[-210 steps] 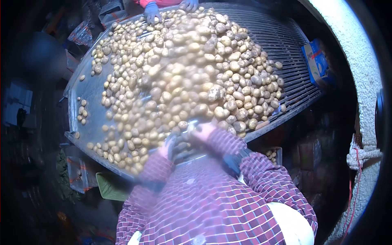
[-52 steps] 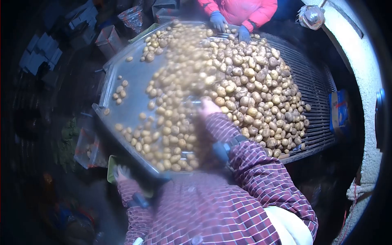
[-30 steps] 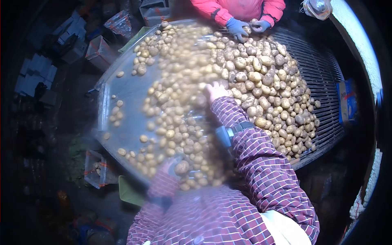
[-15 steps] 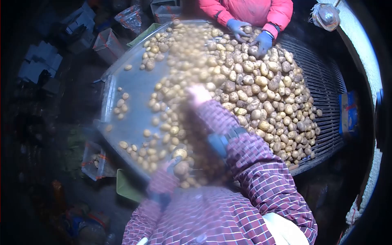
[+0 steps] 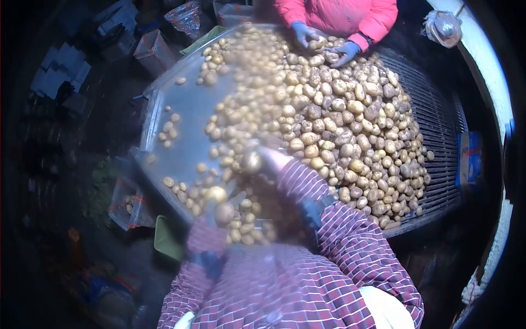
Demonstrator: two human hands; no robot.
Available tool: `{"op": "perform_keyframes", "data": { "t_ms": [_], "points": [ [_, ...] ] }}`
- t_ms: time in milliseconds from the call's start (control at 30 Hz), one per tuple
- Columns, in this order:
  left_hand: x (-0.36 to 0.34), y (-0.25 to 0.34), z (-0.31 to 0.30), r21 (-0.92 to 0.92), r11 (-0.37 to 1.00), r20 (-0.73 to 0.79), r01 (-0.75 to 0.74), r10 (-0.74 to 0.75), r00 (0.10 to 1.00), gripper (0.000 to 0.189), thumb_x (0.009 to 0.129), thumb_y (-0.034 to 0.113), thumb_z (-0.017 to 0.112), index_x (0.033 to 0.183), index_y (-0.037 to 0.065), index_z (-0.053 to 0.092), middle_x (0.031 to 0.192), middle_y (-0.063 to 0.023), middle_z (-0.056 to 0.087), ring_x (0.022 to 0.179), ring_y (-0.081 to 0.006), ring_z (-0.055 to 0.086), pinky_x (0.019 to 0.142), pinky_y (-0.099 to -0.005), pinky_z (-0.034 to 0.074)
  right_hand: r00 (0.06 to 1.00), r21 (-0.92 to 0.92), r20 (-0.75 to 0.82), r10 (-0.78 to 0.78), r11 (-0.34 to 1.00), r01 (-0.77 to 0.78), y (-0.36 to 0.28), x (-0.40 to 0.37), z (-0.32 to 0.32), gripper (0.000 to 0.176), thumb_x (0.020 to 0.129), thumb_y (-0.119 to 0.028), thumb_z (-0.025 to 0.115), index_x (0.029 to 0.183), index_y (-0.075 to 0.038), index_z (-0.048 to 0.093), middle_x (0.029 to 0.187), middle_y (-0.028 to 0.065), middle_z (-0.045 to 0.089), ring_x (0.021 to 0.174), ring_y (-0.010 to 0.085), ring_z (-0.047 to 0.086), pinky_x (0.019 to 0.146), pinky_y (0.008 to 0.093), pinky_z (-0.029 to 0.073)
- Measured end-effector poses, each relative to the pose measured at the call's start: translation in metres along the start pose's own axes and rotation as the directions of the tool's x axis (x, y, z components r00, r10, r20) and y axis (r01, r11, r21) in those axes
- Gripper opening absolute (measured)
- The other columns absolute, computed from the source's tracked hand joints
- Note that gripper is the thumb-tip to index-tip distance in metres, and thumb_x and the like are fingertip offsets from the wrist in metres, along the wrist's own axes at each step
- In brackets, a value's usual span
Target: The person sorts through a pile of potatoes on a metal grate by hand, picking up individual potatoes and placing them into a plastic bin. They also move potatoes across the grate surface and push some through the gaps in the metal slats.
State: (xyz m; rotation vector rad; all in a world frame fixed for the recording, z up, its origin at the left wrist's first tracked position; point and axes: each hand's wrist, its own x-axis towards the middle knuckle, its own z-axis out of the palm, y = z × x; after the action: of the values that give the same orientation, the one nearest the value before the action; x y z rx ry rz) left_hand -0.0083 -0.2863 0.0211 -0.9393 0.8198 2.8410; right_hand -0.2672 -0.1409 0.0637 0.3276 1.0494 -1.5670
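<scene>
Potatoes [image 5: 350, 118] lie heaped over the right and middle of a metal sorting table. Blurred by motion, my right hand [image 5: 272, 159] is over the middle of the heap, with a large potato [image 5: 252, 162] at its fingertips. Near the front edge, my gloved left hand [image 5: 233, 200] is curled around a yellow potato [image 5: 215, 193] and a browner potato [image 5: 224, 214]. Smaller potatoes [image 5: 245, 223] lie just beside and below it. A blurred patch hides part of the middle of the table.
Across the table, a person in a pink jacket [image 5: 339, 19] handles potatoes with gloved hands [image 5: 345, 53]. Slatted bars [image 5: 438, 104] form the table's right side. A green bin [image 5: 167, 238] and a crate [image 5: 125, 204] stand by the left front; a blue-and-orange box [image 5: 468, 159] is at right.
My right hand has drawn back toward me and a large potato now shows at its fingers. My left hand has shifted slightly up and left with its potatoes. The co-worker's hands have moved too.
</scene>
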Motion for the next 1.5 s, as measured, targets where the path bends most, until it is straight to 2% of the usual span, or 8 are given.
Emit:
{"op": "perform_keyframes", "data": {
  "t_ms": [100,133,467,733,1000,1133,1167,1500],
  "points": [
    [-0.005,-0.007,-0.015,-0.03,1.0,0.002,0.006,-0.006,1.0,0.059,0.093,0.042,0.054,0.143,0.016,0.04,0.141,-0.0143,0.047,0.114,-0.0332,0.055,0.064,-0.0356,0.057,0.507,-0.66,0.746,-0.432,-0.38,0.648,0.08,0.028,-0.021,0.039,0.096,-0.023,0.048,0.13,-0.004,0.055,0.121,0.0192,0.063,0.115,0.0298,0.06,0.097,0.0371,0.048],
    [-0.009,-0.009,-0.022,-0.043,0.999,-0.005,0.004,-0.004,1.0,0.059,0.092,0.043,0.054,0.144,0.017,0.04,0.141,-0.0143,0.046,0.115,-0.0337,0.055,0.064,-0.0359,0.057,0.906,-0.855,0.259,-0.336,0.356,0.377,0.083,0.003,0.01,0.045,0.095,-0.027,0.052,0.135,-0.006,0.051,0.13,0.019,0.059,0.121,0.0317,0.056,0.103,0.0387,0.044],
    [-0.098,0.016,-0.206,-0.241,0.857,-0.357,-0.455,0.358,0.863,0.062,0.09,0.051,0.056,0.144,0.023,0.041,0.143,-0.0152,0.048,0.125,-0.0356,0.052,0.071,-0.0375,0.058,0.334,-0.961,-0.183,-0.925,0.097,-0.258,-0.015,-0.067,-0.127,0.036,0.087,-0.035,0.063,0.112,-0.009,0.066,0.111,0.0161,0.062,0.106,0.0329,0.059,0.092,0.0445,0.046],
    [-0.082,0.008,-0.263,-0.086,0.934,-0.896,-0.346,0.079,0.437,0.051,0.09,0.029,0.059,0.137,0.019,0.044,0.121,-0.0152,0.056,0.105,-0.0313,0.058,0.087,-0.0407,0.054,0.617,-0.879,-0.384,-0.687,0.068,-0.471,0.001,-0.079,-0.131,0.04,0.092,-0.037,0.055,0.115,-0.005,0.059,0.114,0.0189,0.061,0.108,0.0315,0.06,0.093,0.0435,0.049],
    [0.017,0.0,0.018,0.406,0.893,0.03,-0.193,0.198,0.98,0.051,0.096,0.025,0.054,0.142,0.008,0.038,0.136,-0.0217,0.047,0.118,-0.0361,0.054,0.095,-0.0505,0.051,0.765,-0.881,-0.182,-0.618,0.448,0.152,0.073,-0.074,-0.135,0.029,0.09,-0.032,0.058,0.105,-0.009,0.068,0.112,0.0133,0.066,0.105,0.0317,0.062,0.089,0.0434,0.051],
    [0.041,-0.045,0.064,0.199,0.916,0.105,0.348,-0.373,0.922,0.04,0.102,0.026,0.046,0.138,0.008,0.046,0.124,-0.0147,0.057,0.108,-0.0246,0.061,0.084,-0.0378,0.056,0.413,-0.708,0.696,-0.587,-0.655,0.262,0.028,-0.082,-0.108,0.024,0.085,-0.022,0.063,0.107,-0.014,0.068,0.109,0.0133,0.066,0.104,0.0314,0.062,0.087,0.0416,0.052],
    [0.042,-0.051,0.069,0.183,0.901,0.113,0.394,-0.417,0.902,0.038,0.102,0.026,0.046,0.135,0.007,0.048,0.12,-0.0134,0.059,0.105,-0.0229,0.062,0.082,-0.0355,0.056,0.679,-0.955,-0.073,-0.731,0.247,0.163,0.007,-0.085,-0.095,0.025,0.085,-0.025,0.062,0.107,-0.016,0.068,0.11,0.0134,0.065,0.105,0.031,0.061,0.088,0.0413,0.052],
    [0.043,-0.055,0.043,0.244,0.926,0.179,0.287,-0.334,0.925,0.035,0.099,0.019,0.052,0.13,0.004,0.049,0.106,-0.0146,0.063,0.094,-0.0259,0.065,0.074,-0.0336,0.06,0.665,-0.936,-0.173,-0.727,-0.088,-0.34,-0.054,-0.028,-0.109,0.048,0.081,-0.028,0.066,0.125,-0.014,0.058,0.124,0.019,0.055,0.115,0.0326,0.056,0.1,0.0414,0.045]
  ]
}}
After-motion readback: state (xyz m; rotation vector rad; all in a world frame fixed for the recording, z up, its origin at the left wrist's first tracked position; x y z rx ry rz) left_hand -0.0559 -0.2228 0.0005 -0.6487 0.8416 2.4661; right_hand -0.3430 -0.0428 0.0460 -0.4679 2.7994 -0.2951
